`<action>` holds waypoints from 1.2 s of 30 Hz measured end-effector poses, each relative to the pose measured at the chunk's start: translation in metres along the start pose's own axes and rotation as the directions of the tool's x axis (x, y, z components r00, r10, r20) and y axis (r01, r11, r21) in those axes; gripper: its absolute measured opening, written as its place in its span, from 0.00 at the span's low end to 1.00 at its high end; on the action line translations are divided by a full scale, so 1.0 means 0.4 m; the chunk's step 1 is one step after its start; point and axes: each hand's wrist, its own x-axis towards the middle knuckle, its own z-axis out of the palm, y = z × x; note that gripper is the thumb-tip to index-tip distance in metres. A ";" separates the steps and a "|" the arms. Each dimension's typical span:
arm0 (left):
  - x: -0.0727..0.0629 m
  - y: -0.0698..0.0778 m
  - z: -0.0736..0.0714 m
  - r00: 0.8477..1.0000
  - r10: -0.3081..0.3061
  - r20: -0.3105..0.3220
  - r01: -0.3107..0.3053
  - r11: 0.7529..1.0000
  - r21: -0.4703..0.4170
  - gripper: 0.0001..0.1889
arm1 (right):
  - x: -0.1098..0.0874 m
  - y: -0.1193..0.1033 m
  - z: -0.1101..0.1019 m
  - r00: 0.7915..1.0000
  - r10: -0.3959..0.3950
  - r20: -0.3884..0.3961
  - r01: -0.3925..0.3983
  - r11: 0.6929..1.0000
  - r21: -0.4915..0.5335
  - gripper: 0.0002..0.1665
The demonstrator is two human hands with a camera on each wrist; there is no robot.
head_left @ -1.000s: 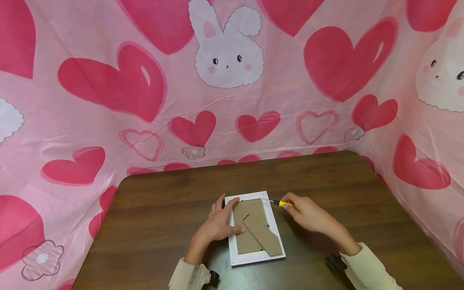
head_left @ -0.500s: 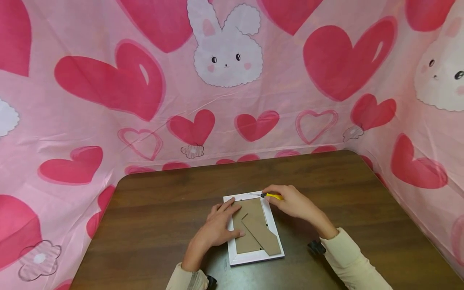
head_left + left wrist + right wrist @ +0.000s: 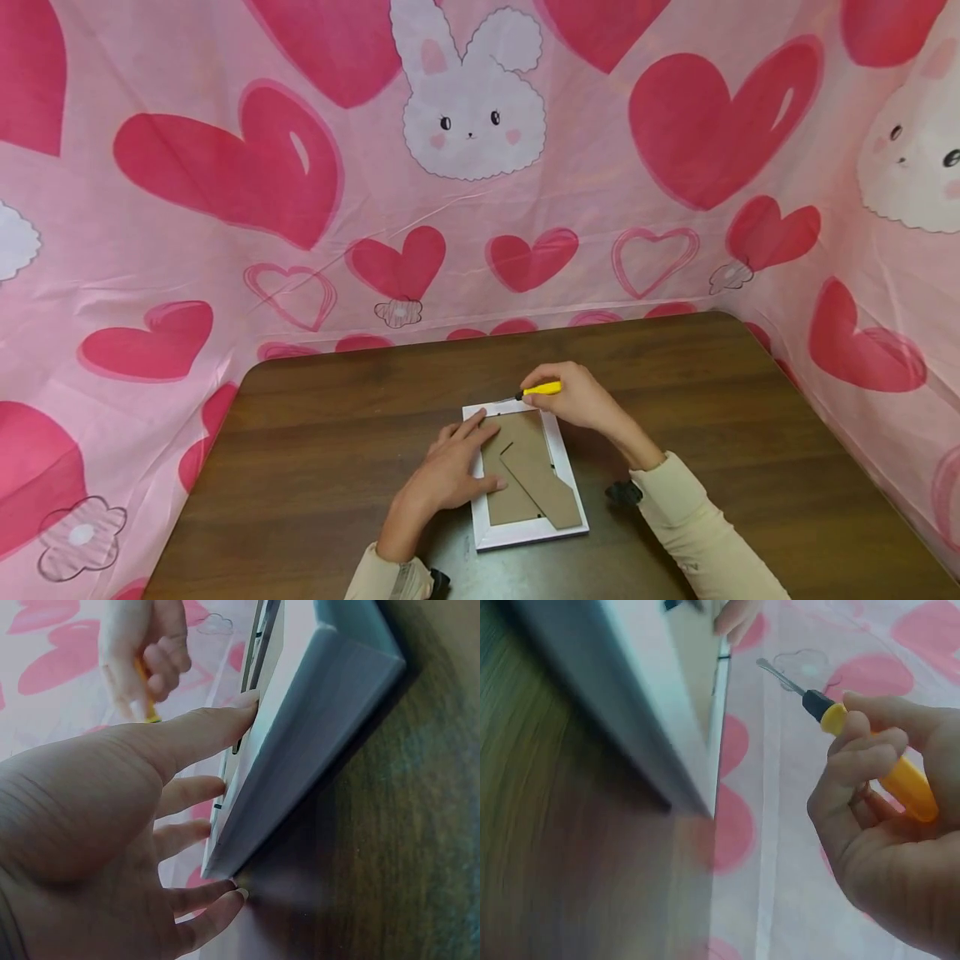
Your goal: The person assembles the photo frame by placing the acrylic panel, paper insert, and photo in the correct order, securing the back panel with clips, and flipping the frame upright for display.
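Note:
A white picture frame (image 3: 570,492) lies face down, its brown backing board (image 3: 517,492) and angled stand flap (image 3: 551,496) facing up. Small dark tabs sit along the inner edge of the frame. My left hand (image 3: 450,467) rests on the frame's left side, fingers spread, thumb and fingertips touching the backing and rim. In my right hand (image 3: 581,398) is a yellow-handled screwdriver (image 3: 542,389), gripped by the handle above the frame's far edge. The right wrist view shows its metal shaft (image 3: 780,675) and flattened tip apart from the frame.
The frame lies on a dark brown wooden table (image 3: 337,433). Behind and to both sides hangs a pink cloth (image 3: 315,208) printed with hearts and rabbits. Dark wrist straps (image 3: 624,493) show at the sleeves.
My right hand has moved left and away from me with the screwdriver, from the frame's far right corner to above its far edge. The left hand has shifted slightly on the frame.

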 end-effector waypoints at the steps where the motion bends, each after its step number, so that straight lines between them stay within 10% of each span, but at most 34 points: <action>1: 0.000 0.000 -0.001 1.000 0.001 0.000 -0.001 1.000 0.002 0.43 | 0.005 -0.001 0.001 1.000 0.009 -0.001 -0.009 0.999 0.035 0.11; 11: 0.002 0.000 -0.001 1.000 0.021 -0.004 -0.021 1.000 0.012 0.43 | 0.039 -0.007 0.020 0.991 0.130 -0.018 -0.113 0.915 0.387 0.17; 27: -0.001 0.016 -0.009 0.998 -0.017 0.061 0.015 1.000 0.026 0.47 | 0.078 -0.030 0.073 0.953 0.163 -0.254 -0.132 0.982 0.133 0.23; 36: -0.001 0.024 -0.012 0.996 -0.005 0.089 0.003 1.000 0.019 0.50 | 0.094 -0.036 0.080 0.959 0.153 -0.240 -0.132 0.986 0.104 0.21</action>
